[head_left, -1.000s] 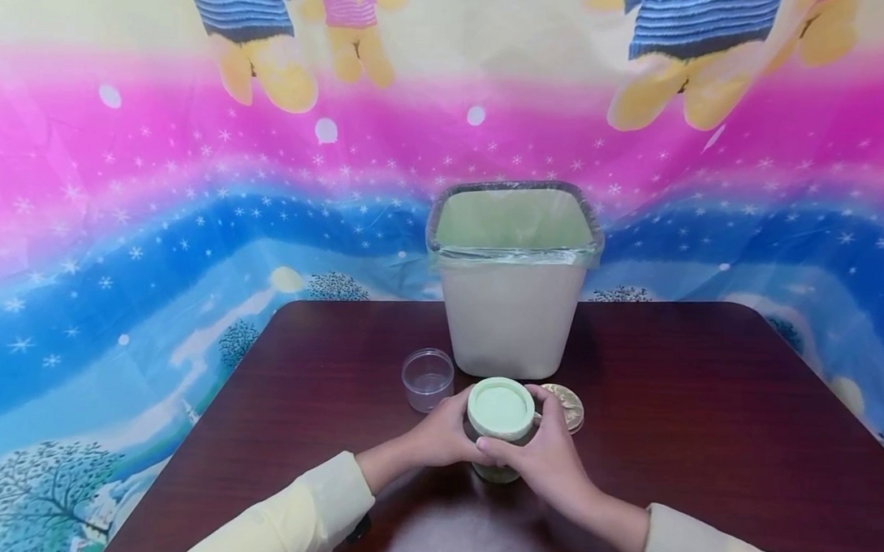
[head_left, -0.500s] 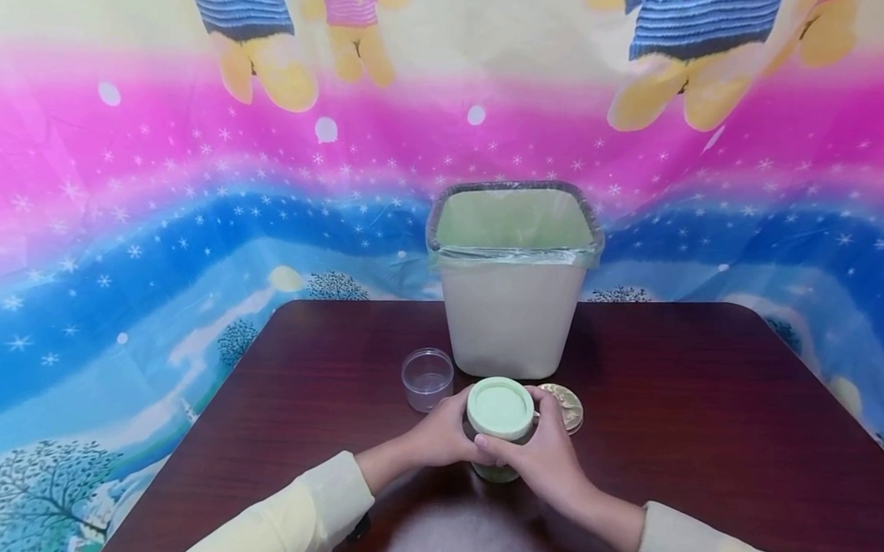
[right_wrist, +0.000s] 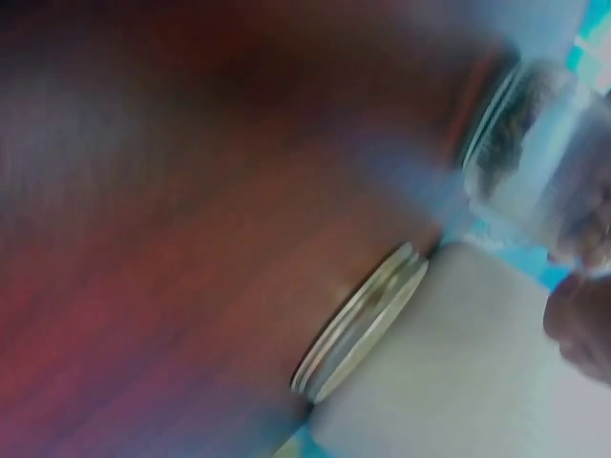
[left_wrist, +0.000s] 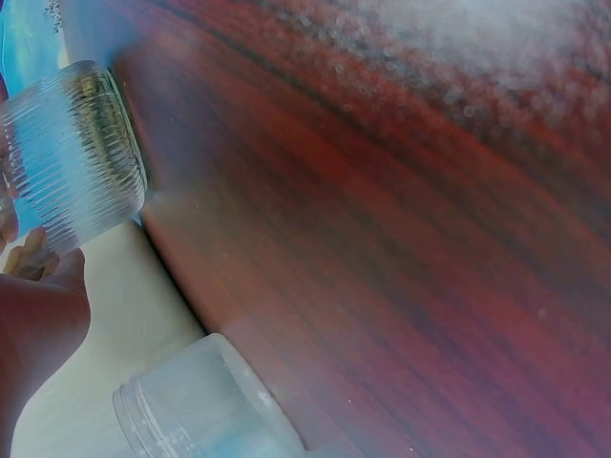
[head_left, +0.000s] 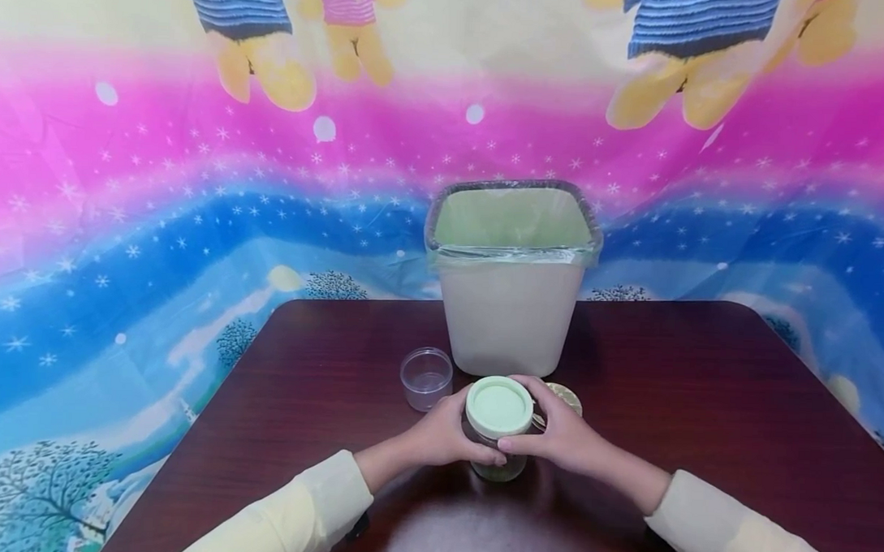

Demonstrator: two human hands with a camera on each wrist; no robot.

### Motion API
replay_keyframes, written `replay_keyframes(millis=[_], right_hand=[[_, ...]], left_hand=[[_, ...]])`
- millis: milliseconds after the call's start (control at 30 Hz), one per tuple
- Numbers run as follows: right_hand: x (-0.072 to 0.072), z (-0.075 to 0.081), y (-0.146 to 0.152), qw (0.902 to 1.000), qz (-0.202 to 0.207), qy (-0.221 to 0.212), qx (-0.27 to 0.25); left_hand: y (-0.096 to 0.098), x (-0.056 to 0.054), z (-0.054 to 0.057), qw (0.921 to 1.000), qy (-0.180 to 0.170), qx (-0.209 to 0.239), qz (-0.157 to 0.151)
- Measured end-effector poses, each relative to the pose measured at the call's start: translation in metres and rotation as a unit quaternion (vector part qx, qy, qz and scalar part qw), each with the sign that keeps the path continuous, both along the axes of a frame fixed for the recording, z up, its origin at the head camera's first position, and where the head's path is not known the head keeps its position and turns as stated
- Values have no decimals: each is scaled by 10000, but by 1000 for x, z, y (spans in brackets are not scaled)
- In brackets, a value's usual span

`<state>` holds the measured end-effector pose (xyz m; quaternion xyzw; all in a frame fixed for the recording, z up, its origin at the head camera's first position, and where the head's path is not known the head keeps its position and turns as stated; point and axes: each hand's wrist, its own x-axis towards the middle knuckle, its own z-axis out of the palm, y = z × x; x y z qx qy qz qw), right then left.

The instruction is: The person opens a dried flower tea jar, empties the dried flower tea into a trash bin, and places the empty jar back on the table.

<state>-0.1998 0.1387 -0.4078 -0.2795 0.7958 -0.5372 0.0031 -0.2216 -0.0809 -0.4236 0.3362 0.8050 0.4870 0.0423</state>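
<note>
A clear ribbed glass jar stands on the table, topped by a pale green lid. Some dark, greenish-brown stuff lies at its bottom. From the left, my left hand grips the jar's body, thumb across the front. My right hand holds the lid's right side, its thumb at the front just under the rim and its fingers curled round the back. In the right wrist view the jar is blurred, and only part of the right hand's fingers shows.
A bin with a clear liner stands behind the jar. To the left sits a small clear plastic tub. Flat gold-patterned round discs lie on the table behind the right hand. A printed cloth hangs at the back.
My right hand has turned about the lid: its thumb slid right along the front, its fingers went further round the back, and its forearm swung outward. Jar and left hand stay put.
</note>
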Motion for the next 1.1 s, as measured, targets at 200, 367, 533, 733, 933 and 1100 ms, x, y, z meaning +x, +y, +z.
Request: replay_keyframes(millis=[200,367,533,733,933,1100], right_hand=[[-13,4,10,9965,803,-227,50],[-16,6,12,9932,1042,-513,60],[-14,6,11,9933,1017,-548,8],[0,5,1,9984,415,-342,-153],[22,3,-18,9954,-904,-297,-143],[34,4,-34,9793,-1899,-632,-299]], left_hand=[[0,-1,0,10000,-34,-43,27],[0,0,0,10000,12,-48,-7],[0,0,0,10000,-18,9,-78],[0,0,-1,9999,19,27,-123],[-2,-1,-1,9999,37,19,-133],[-2,-1,-1,10000,-73,15,-53]])
